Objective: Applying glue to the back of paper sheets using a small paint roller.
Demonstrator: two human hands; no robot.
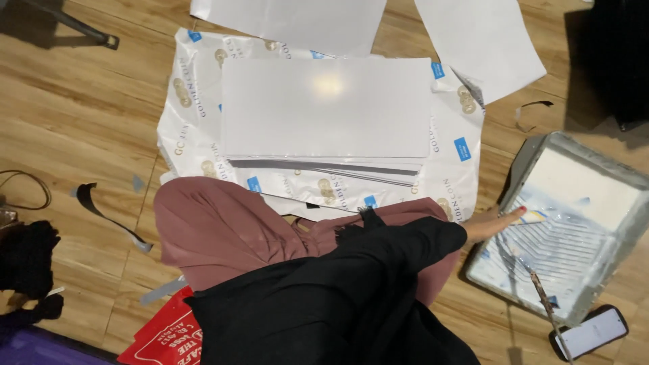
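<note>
My right hand (492,223) reaches out of a black sleeve (378,270) to the near left edge of a grey paint tray (629,223) holding white paint. Its fingers are stretched out flat, a red nail showing, and they touch the tray's rim. A thin metal rod (541,294) lies slanted across the tray's ribbed slope just below the hand. Pink cloth (223,230) covers my lap. Ahead of me a stack of white sheets (324,108) rests on opened white printed wrapping paper (196,101). My left hand is out of sight.
Loose white sheets (480,40) lie on the wooden floor beyond the stack. A phone (589,332) sits by the tray's near corner. A red printed bag (165,338) is at the bottom left, with a black strip (94,206), dark cloth (27,260) and a cable (27,189) on the left.
</note>
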